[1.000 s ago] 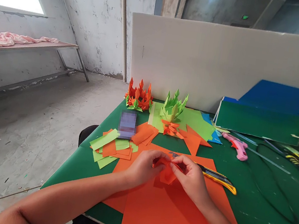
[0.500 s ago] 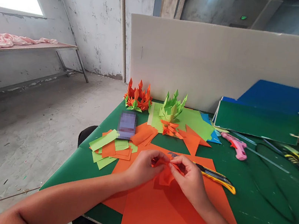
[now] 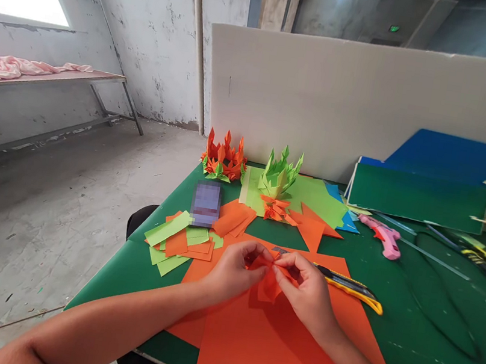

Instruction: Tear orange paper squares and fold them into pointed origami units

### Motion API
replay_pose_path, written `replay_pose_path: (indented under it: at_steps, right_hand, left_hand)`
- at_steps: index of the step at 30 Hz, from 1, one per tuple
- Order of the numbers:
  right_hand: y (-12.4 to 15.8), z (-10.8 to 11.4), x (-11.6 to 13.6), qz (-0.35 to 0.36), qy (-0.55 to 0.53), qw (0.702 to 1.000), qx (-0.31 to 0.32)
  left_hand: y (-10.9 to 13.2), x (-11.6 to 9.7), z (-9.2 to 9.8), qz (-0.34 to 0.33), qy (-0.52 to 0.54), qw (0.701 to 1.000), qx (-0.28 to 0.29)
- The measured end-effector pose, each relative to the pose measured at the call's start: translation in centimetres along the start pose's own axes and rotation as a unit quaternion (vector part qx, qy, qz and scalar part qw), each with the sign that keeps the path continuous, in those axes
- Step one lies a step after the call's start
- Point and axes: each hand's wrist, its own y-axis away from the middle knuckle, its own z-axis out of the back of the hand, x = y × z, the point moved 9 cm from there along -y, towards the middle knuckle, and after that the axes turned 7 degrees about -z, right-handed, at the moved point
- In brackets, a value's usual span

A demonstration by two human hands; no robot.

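My left hand and my right hand meet over the table and pinch a small folded orange paper piece between their fingertips. They hover just above large orange sheets spread on the green table. A yellow and black utility knife lies right beside my right hand.
Cut green and orange paper squares lie left of my hands. Folded orange and green paper flowers stand at the back by a white board. A pink glue gun, green and blue boards and wooden sticks lie to the right.
My fingers have shifted slightly on the orange piece, pinching it closer together. Nothing else on the table has moved.
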Motion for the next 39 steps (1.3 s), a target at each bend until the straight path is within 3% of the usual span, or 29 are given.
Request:
replay_pose_path:
  at_steps: [10,24,28,33,39]
  right_hand:
    - [0.3,-0.2,1.3,0.018,0.035,0.999,-0.002]
    - [0.2,0.3,0.8,0.030,0.014,0.998,-0.044]
    - [0.1,0.2,0.6,0.000,-0.040,0.999,-0.007]
    - [-0.3,0.4,-0.8,-0.088,-0.130,0.987,0.020]
    - [-0.5,-0.7,-1.6,-0.111,-0.174,0.976,0.065]
  left_hand:
    - [0.2,-1.2,-0.1,-0.034,-0.054,0.998,-0.001]
    - [0.4,-1.4,-0.2,-0.039,-0.076,0.996,-0.001]
    - [0.1,-1.2,0.4,-0.038,-0.043,0.998,-0.023]
    - [-0.3,-0.6,1.6,-0.020,0.055,0.995,-0.080]
    - [0.0,-0.5,1.5,0.010,0.100,0.991,-0.082]
